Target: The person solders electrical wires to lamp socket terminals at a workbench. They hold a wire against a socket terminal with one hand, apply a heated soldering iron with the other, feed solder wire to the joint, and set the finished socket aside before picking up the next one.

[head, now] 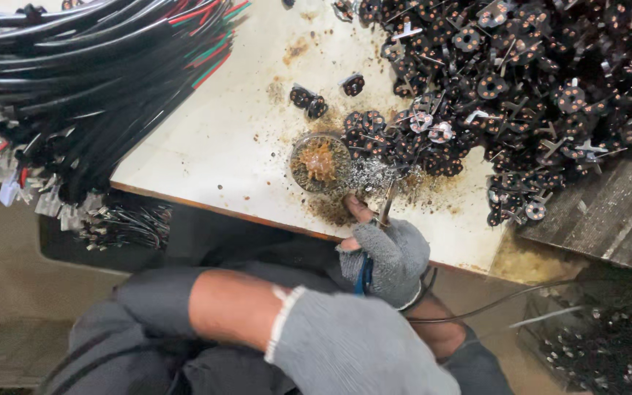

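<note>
While a thin metal tool (387,206) with a blue handle pokes up from the fist, the right hand (388,257), in a grey fingerless glove, is clenched around it at the near edge of the white worktable (213,146). The tool's tip sits just beside a small round tin (320,162) of brownish paste, one of its kind on the table, with silvery scraps and brown crumbs scattered about it. The left hand (345,344), also in a grey glove, lies lower down over the lap; I cannot tell whether it is gripping anything, since its fingers are hidden.

Just beyond the tin, three small black round parts (316,99) with copper dots lie apart from the rest: two touching, one on its own. To their right spreads a great heap of the same parts (521,88), far too many to count, some with shiny metal tabs. On the far left, one thick bundle of black cables (89,80) with red and green cores hangs over the table edge. One thin wire (491,303) trails from the right wrist.
</note>
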### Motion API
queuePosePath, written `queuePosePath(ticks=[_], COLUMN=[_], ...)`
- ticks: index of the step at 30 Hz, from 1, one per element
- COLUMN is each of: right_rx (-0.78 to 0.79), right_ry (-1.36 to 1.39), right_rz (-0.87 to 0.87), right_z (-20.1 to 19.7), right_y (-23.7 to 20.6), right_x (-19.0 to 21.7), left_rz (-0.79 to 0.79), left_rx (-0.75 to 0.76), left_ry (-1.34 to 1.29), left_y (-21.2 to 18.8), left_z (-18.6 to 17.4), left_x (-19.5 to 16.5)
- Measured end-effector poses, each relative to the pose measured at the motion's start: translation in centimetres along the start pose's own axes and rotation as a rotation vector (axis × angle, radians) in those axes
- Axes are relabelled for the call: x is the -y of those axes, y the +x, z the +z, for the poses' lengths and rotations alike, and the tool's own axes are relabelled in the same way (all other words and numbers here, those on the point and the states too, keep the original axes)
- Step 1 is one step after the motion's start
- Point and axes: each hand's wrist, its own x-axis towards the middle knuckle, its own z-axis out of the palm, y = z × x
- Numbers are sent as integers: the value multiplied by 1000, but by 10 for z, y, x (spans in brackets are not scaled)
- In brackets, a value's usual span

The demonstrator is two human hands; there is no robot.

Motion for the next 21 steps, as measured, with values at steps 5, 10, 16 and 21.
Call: queuePosePath(ticks=[5, 10, 16, 21], right_rx=[-74, -48, -25, -38], right_ry=[-116, -91, -91, -85], right_rz=[157, 161, 224, 213], right_z=[4, 4, 4, 5], right_y=[-1, -1, 0, 2], right_x=[13, 7, 9, 8], left_rz=[-480, -918, -1000, -1064], left_rx=[-699, -392, -142, -212], left_ry=[441, 1320, 1525, 1558], left_y=[-74, -116, -141, -148], left_z=[-58, -98, -110, -103], left_x=[-9, -41, -45, -34])
